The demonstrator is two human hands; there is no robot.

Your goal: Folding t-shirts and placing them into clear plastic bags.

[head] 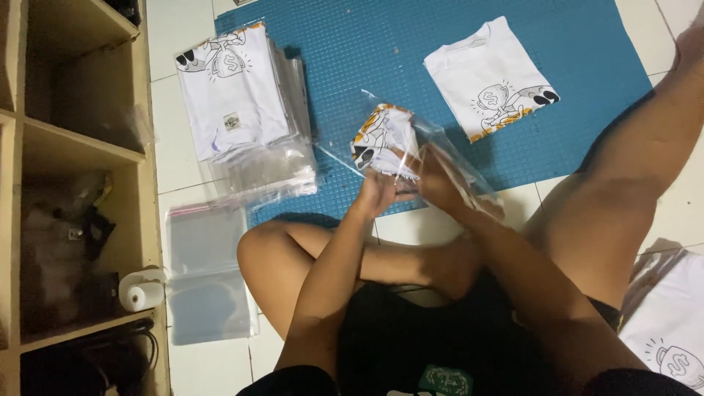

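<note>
My left hand (pixel 378 192) and my right hand (pixel 438 178) meet in front of me, both gripping a clear plastic bag (pixel 458 158) with a folded white printed shirt (pixel 381 136) partly inside it. The shirt's printed end sticks up and to the left. A second folded white shirt (pixel 488 77) with a cartoon print lies flat on the blue mat (pixel 411 44), beyond my right hand.
A stack of bagged white shirts (pixel 242 103) sits at the mat's left edge. Empty clear bags (pixel 205 271) lie on the tiled floor beside a wooden shelf (pixel 73 147) and a tape roll (pixel 143 293). Another shirt (pixel 671 323) lies at lower right. My bare legs frame the work spot.
</note>
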